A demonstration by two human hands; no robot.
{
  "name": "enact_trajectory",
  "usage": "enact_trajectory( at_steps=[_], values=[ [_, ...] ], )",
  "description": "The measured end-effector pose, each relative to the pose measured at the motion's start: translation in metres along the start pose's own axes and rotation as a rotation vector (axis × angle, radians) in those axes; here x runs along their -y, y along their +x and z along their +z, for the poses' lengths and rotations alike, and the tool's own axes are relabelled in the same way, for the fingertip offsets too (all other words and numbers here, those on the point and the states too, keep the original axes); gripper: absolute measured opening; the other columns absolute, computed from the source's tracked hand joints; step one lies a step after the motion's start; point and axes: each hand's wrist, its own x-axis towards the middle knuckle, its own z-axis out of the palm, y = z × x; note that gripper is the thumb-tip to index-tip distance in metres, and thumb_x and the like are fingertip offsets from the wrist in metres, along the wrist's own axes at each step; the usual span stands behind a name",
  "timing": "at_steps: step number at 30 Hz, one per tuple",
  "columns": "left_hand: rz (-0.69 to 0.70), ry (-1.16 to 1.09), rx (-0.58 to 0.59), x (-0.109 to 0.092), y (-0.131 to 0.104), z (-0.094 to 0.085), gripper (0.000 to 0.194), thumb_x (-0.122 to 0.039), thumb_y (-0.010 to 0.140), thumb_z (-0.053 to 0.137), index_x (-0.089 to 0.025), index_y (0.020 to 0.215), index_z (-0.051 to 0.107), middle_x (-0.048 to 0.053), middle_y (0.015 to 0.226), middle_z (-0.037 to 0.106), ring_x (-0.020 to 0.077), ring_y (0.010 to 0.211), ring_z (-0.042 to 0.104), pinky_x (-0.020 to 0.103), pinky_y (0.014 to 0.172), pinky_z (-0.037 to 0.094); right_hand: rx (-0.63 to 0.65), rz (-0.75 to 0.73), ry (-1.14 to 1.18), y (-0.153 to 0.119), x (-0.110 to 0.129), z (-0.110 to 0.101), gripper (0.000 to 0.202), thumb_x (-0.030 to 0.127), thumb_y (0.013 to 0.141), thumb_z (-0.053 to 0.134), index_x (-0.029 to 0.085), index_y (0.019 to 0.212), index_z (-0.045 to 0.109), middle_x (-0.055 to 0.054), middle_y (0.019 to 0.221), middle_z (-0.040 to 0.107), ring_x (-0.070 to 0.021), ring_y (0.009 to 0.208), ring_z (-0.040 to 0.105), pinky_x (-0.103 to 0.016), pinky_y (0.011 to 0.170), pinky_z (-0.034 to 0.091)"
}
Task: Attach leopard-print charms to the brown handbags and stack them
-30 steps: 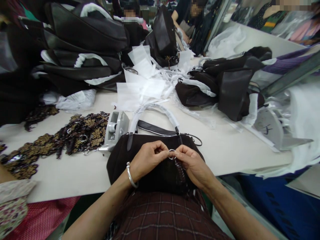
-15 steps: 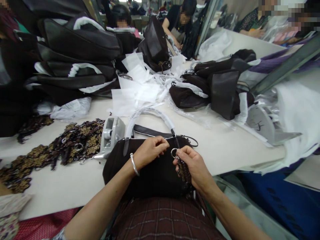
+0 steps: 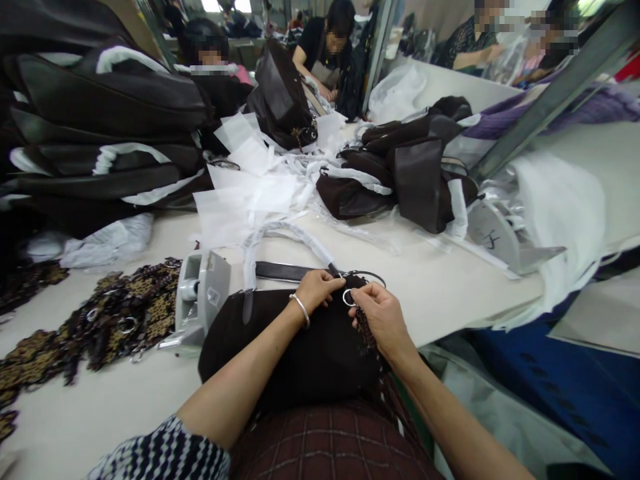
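A dark handbag (image 3: 300, 360) lies at the table's front edge against my lap, its wrapped handle (image 3: 285, 230) standing up behind it. My right hand (image 3: 375, 307) pinches a silver ring (image 3: 349, 298) with a dark braided charm (image 3: 366, 330) hanging below it, over the bag's right end. My left hand (image 3: 320, 290), with a bangle at the wrist, is closed at the base of the handle, thumb and finger together by the strap end; what it grips is too small to make out. The two hands are close together.
A grey tape dispenser (image 3: 200, 293) stands left of the bag, beside a heap of patterned charms (image 3: 125, 313). Stacked dark bags (image 3: 110, 100) rise at the back left. White sheets (image 3: 250, 200) and more bags (image 3: 415, 173) lie behind. People work at the far side.
My left hand has moved right to the handle's base, closer to the ring. The right hand still holds the ring and charm. The view has shifted, moving the background left.
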Motion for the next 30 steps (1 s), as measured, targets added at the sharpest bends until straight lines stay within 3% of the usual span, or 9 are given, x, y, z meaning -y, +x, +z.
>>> enact_trajectory(
  at_steps=[8, 15, 19, 22, 30],
  values=[
    [0.077, -0.513, -0.025, 0.019, -0.003, 0.002, 0.035, -0.039, 0.066, 0.076, -0.016, 0.069, 0.049, -0.006, 0.055, 0.051, 0.0054, 0.045, 0.048, 0.014, 0.038, 0.036, -0.06, -0.024, -0.02, 0.013, -0.006, 0.004, 0.027, 0.043, 0.079, 0.065, 0.02, 0.074, 0.051, 0.003, 0.053, 0.062, -0.011, 0.039, 0.052, -0.018, 0.036, 0.037],
    [0.188, -0.689, 0.014, 0.032, -0.01, 0.001, 0.03, -0.031, 0.069, 0.076, -0.016, 0.077, 0.052, -0.004, 0.063, 0.059, 0.0071, 0.056, 0.055, 0.017, 0.053, 0.046, -0.09, -0.07, -0.088, 0.014, -0.003, 0.009, 0.027, 0.044, 0.08, 0.063, 0.02, 0.075, 0.052, 0.002, 0.056, 0.064, -0.012, 0.04, 0.054, -0.019, 0.038, 0.038],
    [0.205, -0.761, 0.087, 0.037, -0.009, 0.0, 0.032, -0.031, 0.069, 0.077, -0.014, 0.089, 0.059, -0.002, 0.074, 0.06, 0.0075, 0.061, 0.056, 0.021, 0.06, 0.048, -0.101, -0.091, -0.138, 0.017, -0.005, 0.011, 0.026, 0.043, 0.08, 0.063, 0.02, 0.074, 0.053, 0.002, 0.056, 0.064, -0.0125, 0.041, 0.054, -0.02, 0.039, 0.04],
    [0.213, -0.753, 0.141, 0.039, -0.008, -0.001, 0.03, -0.031, 0.069, 0.077, -0.012, 0.086, 0.062, -0.001, 0.076, 0.061, 0.0075, 0.063, 0.056, 0.021, 0.062, 0.048, -0.122, -0.115, -0.166, 0.021, -0.007, 0.013, 0.024, 0.042, 0.081, 0.062, 0.02, 0.074, 0.054, 0.002, 0.056, 0.064, -0.0127, 0.042, 0.055, -0.021, 0.041, 0.041],
    [0.201, -0.808, 0.114, 0.039, -0.011, -0.003, 0.032, -0.041, 0.077, 0.071, -0.012, 0.089, 0.063, 0.001, 0.077, 0.061, 0.0091, 0.067, 0.059, 0.023, 0.066, 0.053, -0.13, -0.153, -0.259, 0.032, 0.003, 0.021, 0.022, 0.038, 0.079, 0.062, 0.02, 0.07, 0.054, 0.002, 0.055, 0.063, -0.0129, 0.042, 0.055, -0.021, 0.041, 0.041]
  ],
)
